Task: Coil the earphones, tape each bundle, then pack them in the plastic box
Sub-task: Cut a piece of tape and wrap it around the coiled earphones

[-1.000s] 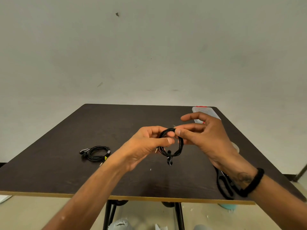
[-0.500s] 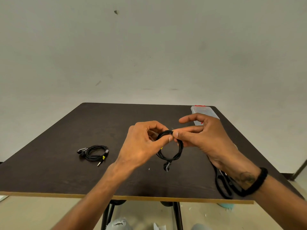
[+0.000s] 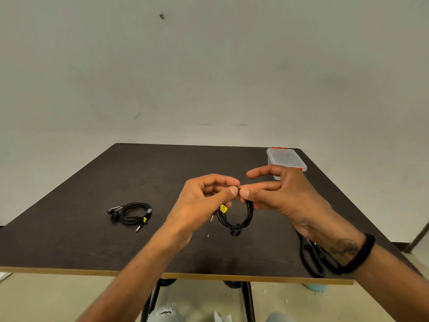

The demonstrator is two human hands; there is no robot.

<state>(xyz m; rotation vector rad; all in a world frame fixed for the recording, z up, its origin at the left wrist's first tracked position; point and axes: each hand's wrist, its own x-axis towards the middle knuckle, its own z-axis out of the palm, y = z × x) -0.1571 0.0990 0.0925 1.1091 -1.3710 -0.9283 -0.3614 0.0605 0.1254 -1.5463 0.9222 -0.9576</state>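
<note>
A coil of black earphones point(image 3: 241, 219) hangs above the middle of the table, with a yellow tag and the jack plug showing at its left side. My left hand point(image 3: 204, 205) and my right hand point(image 3: 281, 196) both pinch the top of this coil, thumb tips almost touching. The right index finger sticks out straight. A second coiled black earphone bundle point(image 3: 132, 213) lies on the table to the left. The clear plastic box point(image 3: 285, 159) with red clips stands closed at the far right corner.
Black-handled scissors point(image 3: 312, 256) lie near the front right edge of the dark table point(image 3: 92, 247), partly under my right wrist. The table's front edge runs just below my forearms. A plain wall rises behind the table.
My left hand has turned so its back faces me, and the yellow tag and plug now show beside it. Both hands keep pinching the coil's top.
</note>
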